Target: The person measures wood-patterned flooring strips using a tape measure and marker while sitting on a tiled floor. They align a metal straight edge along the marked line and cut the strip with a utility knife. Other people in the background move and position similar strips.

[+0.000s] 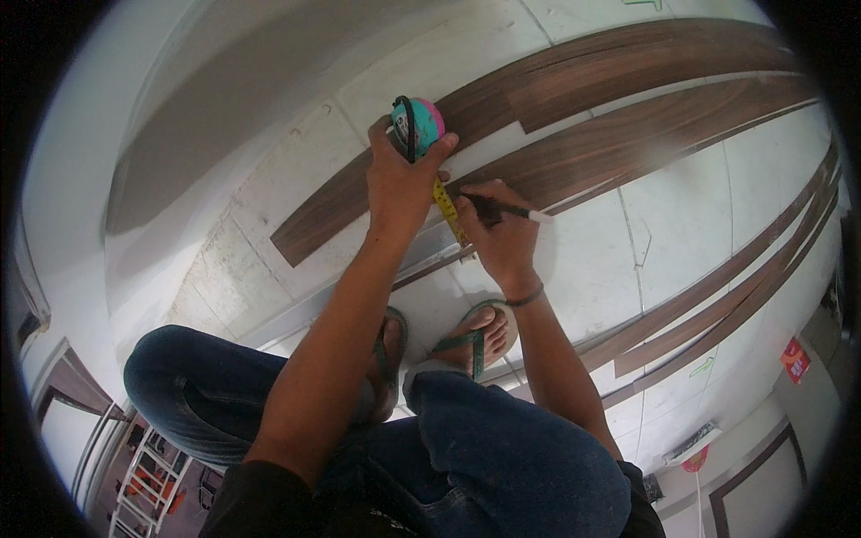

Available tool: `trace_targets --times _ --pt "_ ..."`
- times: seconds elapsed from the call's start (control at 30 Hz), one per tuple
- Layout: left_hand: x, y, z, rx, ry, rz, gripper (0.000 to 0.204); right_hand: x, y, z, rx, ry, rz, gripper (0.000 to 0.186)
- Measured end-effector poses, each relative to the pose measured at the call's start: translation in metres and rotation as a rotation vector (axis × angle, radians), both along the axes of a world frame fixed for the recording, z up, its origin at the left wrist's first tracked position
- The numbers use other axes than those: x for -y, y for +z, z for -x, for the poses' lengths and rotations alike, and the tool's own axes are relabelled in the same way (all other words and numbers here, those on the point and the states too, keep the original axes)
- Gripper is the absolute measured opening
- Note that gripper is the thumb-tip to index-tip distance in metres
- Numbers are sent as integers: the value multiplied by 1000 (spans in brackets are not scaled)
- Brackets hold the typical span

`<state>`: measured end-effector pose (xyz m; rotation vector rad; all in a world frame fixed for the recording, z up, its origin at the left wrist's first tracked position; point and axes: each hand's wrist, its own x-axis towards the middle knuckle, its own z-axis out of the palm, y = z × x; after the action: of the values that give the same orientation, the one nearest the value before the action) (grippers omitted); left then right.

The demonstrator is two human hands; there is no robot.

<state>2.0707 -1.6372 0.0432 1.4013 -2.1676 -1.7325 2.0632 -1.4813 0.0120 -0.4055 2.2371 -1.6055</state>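
Observation:
My left hand [396, 190] is closed around a teal and pink tape measure [411, 134] with a black strap. Its yellow blade [447, 212] runs out toward me, past the end of a dark brown wood-grain plank [574, 170]. Close to the blade, my right hand [504, 235] grips a dark pen [516, 211] with a white end. The pen's tip is hidden by my fingers, so I cannot tell whether it touches the plank. Under my left hand passes another brown plank [318, 220].
A long silvery metal bar [309, 309] lies between my sandalled feet and the planks. Several narrow brown strips [717, 305] rest on the white tiled floor [596, 247] at right. A white wall [143, 242] rises at left, and a white ladder [148, 484] shows at lower left.

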Motion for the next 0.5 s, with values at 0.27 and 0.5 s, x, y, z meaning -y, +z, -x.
trace_targets --times 0.27,0.5 --pt "0 0 0 3 12 -8 77 0 -3 -1 47 -33 -69 14" --pt "-1 1 1 9 13 -7 78 3 7 1 63 -32 39 11"
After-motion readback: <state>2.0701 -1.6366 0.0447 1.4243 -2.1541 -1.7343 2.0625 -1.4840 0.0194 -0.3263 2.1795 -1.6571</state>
